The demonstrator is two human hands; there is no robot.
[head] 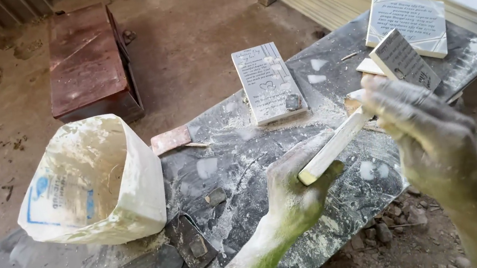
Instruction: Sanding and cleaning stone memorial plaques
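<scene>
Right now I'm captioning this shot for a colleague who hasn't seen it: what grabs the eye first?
Two dust-caked hands at centre right: the left hand and right hand hold a pale flat slab edge-on between them over a dusty dark worktable. At left on the table stands a cut-open white plastic container; behind lie engraved stone plaques.

A pale, dust-coated flat strip (333, 146), seen edge-on, slants above the dusty tabletop (241, 152), its lower end in the left hand (294, 185), upper end in the right hand (415, 123).
</scene>
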